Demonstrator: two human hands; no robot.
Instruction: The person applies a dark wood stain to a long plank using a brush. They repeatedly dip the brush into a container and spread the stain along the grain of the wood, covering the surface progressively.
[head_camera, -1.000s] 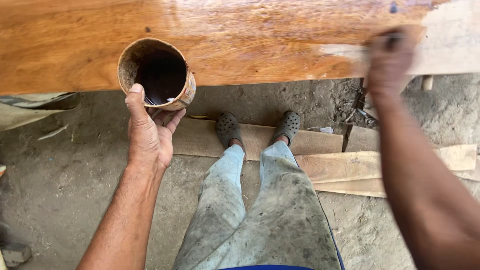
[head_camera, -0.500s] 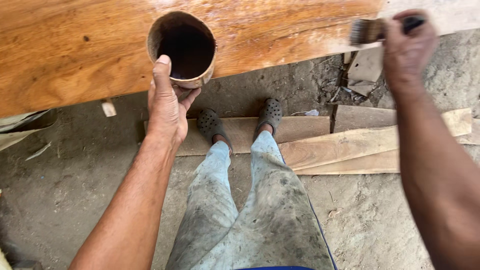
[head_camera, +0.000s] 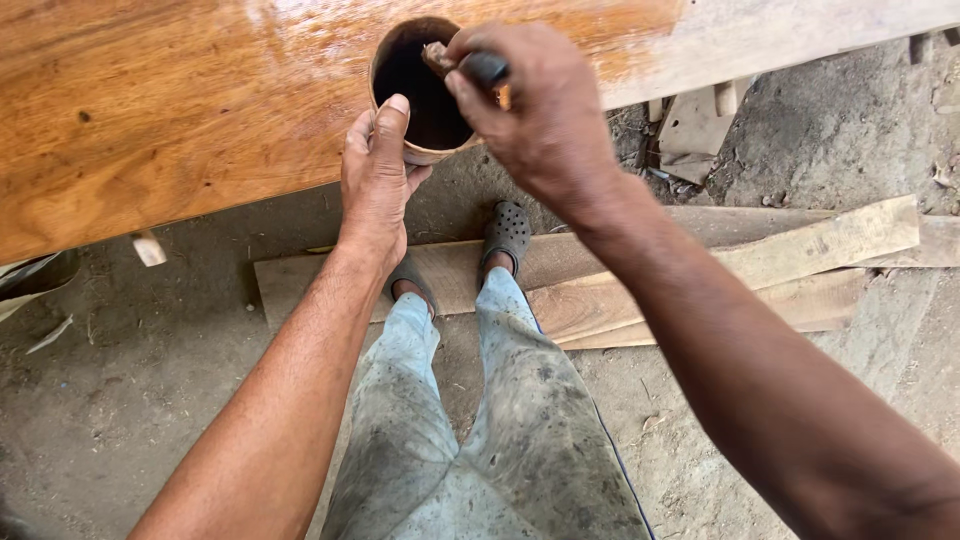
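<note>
While your left hand (head_camera: 375, 185) grips the round, stained tin can (head_camera: 418, 88) from its near side, thumb laid up against the rim and the other fingers curled under and around the wall, the can sits level with the near edge of the wide glossy orange-brown wooden slab (head_camera: 180, 110). Its dark mouth faces up at you, and whether its base rests on the slab or hangs free in your grip cannot be told. Your right hand (head_camera: 535, 115) is over the can's right rim, fingers pressed together in a pinch on the dark-handled brush (head_camera: 470, 65), whose handle end pokes out between thumb and forefinger while its head points down into the dark opening. So both sets of fingers meet at the can: left ones on its wall, right ones just above its mouth.

Half a second ago your right hand was far out to the right, holding the brush level at the pale, uncoated end of the slab (head_camera: 780, 30), bristles pointing left and well apart from the can. Now it has swung across and the brush head is inside the can. The can itself has moved a little to the right in view with your left hand, which keeps the same grip. Below, your feet in dark perforated clogs (head_camera: 507, 232) stand on pale wooden planks (head_camera: 800, 250) laid on the dirt floor (head_camera: 120, 380)
</note>
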